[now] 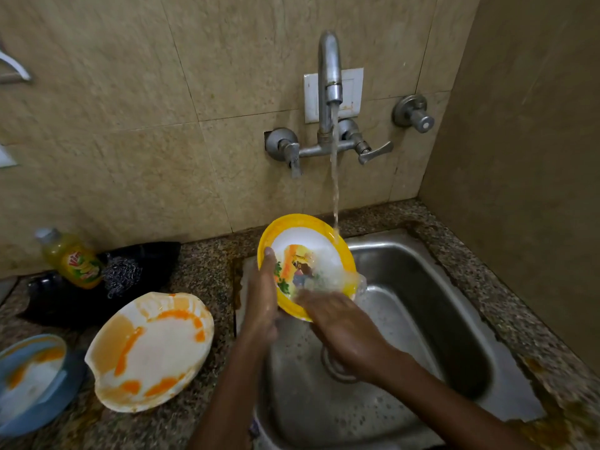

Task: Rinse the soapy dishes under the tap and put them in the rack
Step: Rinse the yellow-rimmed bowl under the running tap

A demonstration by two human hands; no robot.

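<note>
The left hand (263,293) grips the yellow-rimmed plate (308,254) over the sink (422,287) under the tap (329,82); the flat right hand (341,326) touches its face. A stained plate (149,352), blue bowl (32,384) and detergent bottle (73,258), label unreadable, occupy the bench (207,264).

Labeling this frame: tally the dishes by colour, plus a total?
Yellow-rimmed plate, held by the left hand and rubbed by the right hand under the tap: 1
White plate with orange stains: 1
Blue dish: 1
Total: 3
</note>
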